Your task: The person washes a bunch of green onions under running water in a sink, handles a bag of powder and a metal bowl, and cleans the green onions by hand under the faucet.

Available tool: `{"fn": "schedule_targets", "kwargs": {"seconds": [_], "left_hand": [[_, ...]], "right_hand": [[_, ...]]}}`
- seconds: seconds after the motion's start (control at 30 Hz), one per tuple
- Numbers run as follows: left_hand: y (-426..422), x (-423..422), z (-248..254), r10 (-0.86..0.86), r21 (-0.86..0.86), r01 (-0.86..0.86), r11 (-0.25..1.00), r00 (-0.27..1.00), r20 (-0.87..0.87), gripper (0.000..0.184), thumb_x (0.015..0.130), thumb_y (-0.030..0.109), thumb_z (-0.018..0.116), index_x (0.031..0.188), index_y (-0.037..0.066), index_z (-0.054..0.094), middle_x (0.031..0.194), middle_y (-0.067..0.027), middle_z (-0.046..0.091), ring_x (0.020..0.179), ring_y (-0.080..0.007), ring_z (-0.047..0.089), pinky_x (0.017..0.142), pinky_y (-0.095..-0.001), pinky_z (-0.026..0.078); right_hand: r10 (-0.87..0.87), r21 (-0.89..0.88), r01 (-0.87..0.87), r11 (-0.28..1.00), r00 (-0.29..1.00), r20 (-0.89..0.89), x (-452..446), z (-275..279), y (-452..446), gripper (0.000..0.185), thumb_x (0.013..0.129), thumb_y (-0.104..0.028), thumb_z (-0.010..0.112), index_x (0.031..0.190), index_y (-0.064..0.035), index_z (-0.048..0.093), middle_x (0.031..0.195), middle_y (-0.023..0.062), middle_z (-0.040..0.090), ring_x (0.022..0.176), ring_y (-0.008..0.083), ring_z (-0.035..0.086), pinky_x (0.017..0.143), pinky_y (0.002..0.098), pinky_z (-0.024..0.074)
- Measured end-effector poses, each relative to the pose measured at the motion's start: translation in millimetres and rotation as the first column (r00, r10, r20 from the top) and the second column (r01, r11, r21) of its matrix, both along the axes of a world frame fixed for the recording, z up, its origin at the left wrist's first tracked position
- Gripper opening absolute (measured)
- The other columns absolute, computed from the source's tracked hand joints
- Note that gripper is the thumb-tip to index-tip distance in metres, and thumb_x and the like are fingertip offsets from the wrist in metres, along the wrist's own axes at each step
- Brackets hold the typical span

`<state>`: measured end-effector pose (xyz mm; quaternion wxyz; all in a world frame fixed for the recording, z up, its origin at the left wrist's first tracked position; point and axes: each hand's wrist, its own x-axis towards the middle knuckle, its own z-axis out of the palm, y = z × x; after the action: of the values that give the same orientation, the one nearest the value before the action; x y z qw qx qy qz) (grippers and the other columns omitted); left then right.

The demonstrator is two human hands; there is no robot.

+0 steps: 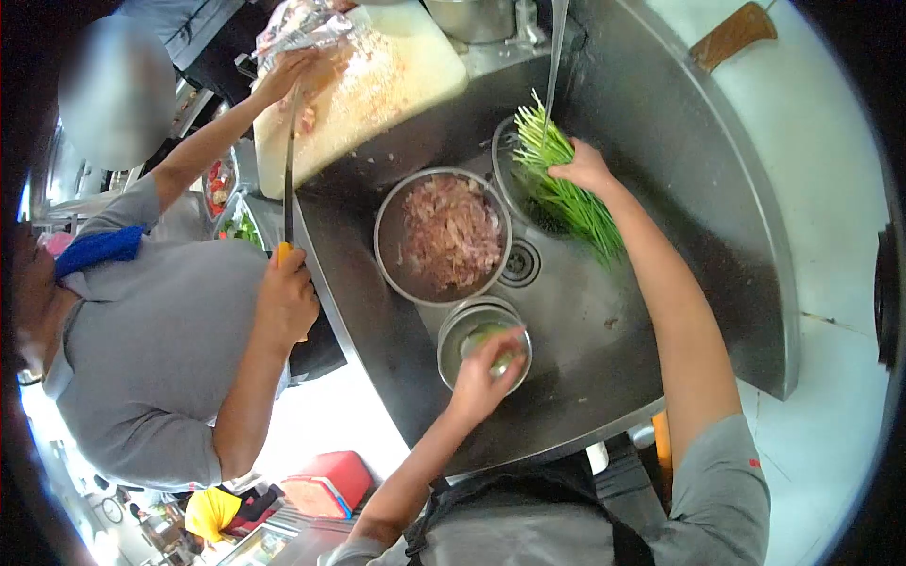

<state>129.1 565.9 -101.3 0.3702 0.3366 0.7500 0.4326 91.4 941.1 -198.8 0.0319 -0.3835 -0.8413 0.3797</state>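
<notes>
My right hand (587, 172) is closed around a bunch of long green stalks (585, 215), whose pale cut ends lie beneath a thin stream of water. Under the bunch is a round mesh strainer or bowl (503, 156). My left hand (486, 377) is over the small metal bowls (453, 349), stacked in the sink; its fingers are smeared by motion, and something green shows beneath them. Between my hands sits a larger round metal bowl (379, 241) of sliced raw meat (451, 231).
A co-worker (160, 340) on the left holds a long yellow-handled knife (289, 179) over a white cutting board (415, 80) with meat scraps. The metal sink (604, 349) has a drain (520, 262). A wooden-handled tool (734, 36) lies beyond its rim.
</notes>
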Motion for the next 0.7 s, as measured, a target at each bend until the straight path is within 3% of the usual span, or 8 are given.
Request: {"fn": "schedule_targets", "kwargs": {"seconds": [0.1, 0.27, 0.33, 0.4, 0.43, 0.53, 0.67, 0.7], "left_hand": [[80.8, -28.8, -37.5, 0.083, 0.202, -0.17, 0.965, 0.921, 0.381, 0.046, 0.086, 0.011, 0.061, 0.128, 0.002, 0.047, 0.114, -0.0105, 0.06, 0.101, -0.0173, 0.058, 0.09, -0.0291, 0.045], [196.4, -93.2, -67.5, 0.221, 0.047, -0.355, 0.934, 0.677, 0.702, 0.102, 0.074, 0.044, 0.072, 0.142, -0.006, 0.013, 0.136, -0.0211, 0.039, 0.127, -0.0273, 0.037, 0.107, -0.0372, 0.026], [219.1, -115.0, -75.2, 0.183, -0.001, -0.317, 0.948, 0.542, 0.82, 0.104, 0.076, 0.046, 0.069, 0.142, -0.005, 0.008, 0.14, -0.0234, 0.032, 0.131, -0.0322, 0.031, 0.11, -0.0414, 0.022], [236.3, -125.4, -80.0, 0.253, -0.171, -0.434, 0.885, 0.14, 0.957, 0.091, 0.077, 0.051, 0.065, 0.141, 0.002, 0.023, 0.14, -0.021, 0.032, 0.129, -0.0351, 0.033, 0.108, -0.0439, 0.023], [239.4, -125.2, -66.3, 0.101, -0.048, -0.394, 0.918, 0.114, 0.988, 0.077, 0.079, 0.055, 0.06, 0.134, 0.006, 0.037, 0.137, -0.0164, 0.037, 0.124, -0.0345, 0.036, 0.107, -0.0443, 0.026], [250.8, -118.8, -70.7, 0.116, -0.038, -0.459, 0.888, 0.142, 0.983, 0.071, 0.08, 0.057, 0.056, 0.128, 0.005, 0.044, 0.134, -0.0135, 0.041, 0.119, -0.0331, 0.041, 0.104, -0.0431, 0.029], [242.3, -102.7, -82.4, 0.425, 0.061, -0.556, 0.829, 0.697, 0.577, 0.076, 0.079, 0.055, 0.059, 0.131, 0.004, 0.04, 0.133, -0.0148, 0.042, 0.122, -0.0275, 0.039, 0.105, -0.0427, 0.025], [237.3, -84.2, -63.0, 0.555, 0.069, -0.644, 0.762, 0.703, 0.445, 0.082, 0.078, 0.055, 0.06, 0.136, 0.004, 0.034, 0.133, -0.015, 0.042, 0.124, -0.0249, 0.037, 0.105, -0.0409, 0.024]], "right_hand": [[0.012, -0.134, -0.029, 0.991, 0.993, -0.12, 5.1, 22.9, 9.4, 0.064, 0.059, -0.033, 0.076, 0.11, 0.0004, 0.058, 0.104, 0.0192, 0.063, 0.095, 0.0307, 0.062, 0.085, 0.0355, 0.0472], [-0.019, -0.399, -0.132, 0.907, 0.935, -0.353, 5.0, 42.8, 16.7, 0.047, 0.067, -0.021, 0.073, 0.107, -0.0007, 0.06, 0.097, 0.0103, 0.066, 0.088, 0.0186, 0.063, 0.08, 0.032, 0.0478], [-0.025, -0.419, -0.144, 0.896, 0.928, -0.372, 1.6, 44.9, 18.9, 0.047, 0.067, -0.022, 0.073, 0.107, -0.0003, 0.06, 0.097, 0.0109, 0.066, 0.088, 0.0191, 0.063, 0.08, 0.0324, 0.0481], [-0.061, -0.442, -0.119, 0.889, 0.926, -0.373, -0.4, 38.4, 22.6, 0.05, 0.065, -0.025, 0.074, 0.106, -0.0002, 0.06, 0.097, 0.0124, 0.066, 0.089, 0.0211, 0.063, 0.08, 0.0324, 0.0479], [-0.067, -0.429, -0.111, 0.896, 0.923, -0.379, -4.3, 24.2, 24.6, 0.051, 0.064, -0.026, 0.074, 0.106, -0.0004, 0.061, 0.097, 0.0129, 0.066, 0.089, 0.0219, 0.063, 0.081, 0.0325, 0.0478], [-0.083, -0.385, -0.072, 0.92, 0.925, -0.37, -10.4, 7.5, 27.3, 0.055, 0.061, -0.031, 0.074, 0.106, -0.0013, 0.061, 0.099, 0.0144, 0.066, 0.091, 0.0249, 0.063, 0.082, 0.0332, 0.0473], [-0.067, -0.387, -0.051, 0.921, 0.956, -0.285, -9.9, 14.5, 26.8, 0.054, 0.062, -0.031, 0.073, 0.106, -0.0025, 0.061, 0.098, 0.0149, 0.066, 0.089, 0.0265, 0.063, 0.082, 0.0343, 0.047], [-0.058, -0.379, -0.054, 0.924, 0.959, -0.278, -10.2, 14.1, 26.9, 0.053, 0.062, -0.03, 0.073, 0.106, -0.0019, 0.06, 0.097, 0.0146, 0.066, 0.089, 0.0257, 0.063, 0.081, 0.034, 0.0471]]}}
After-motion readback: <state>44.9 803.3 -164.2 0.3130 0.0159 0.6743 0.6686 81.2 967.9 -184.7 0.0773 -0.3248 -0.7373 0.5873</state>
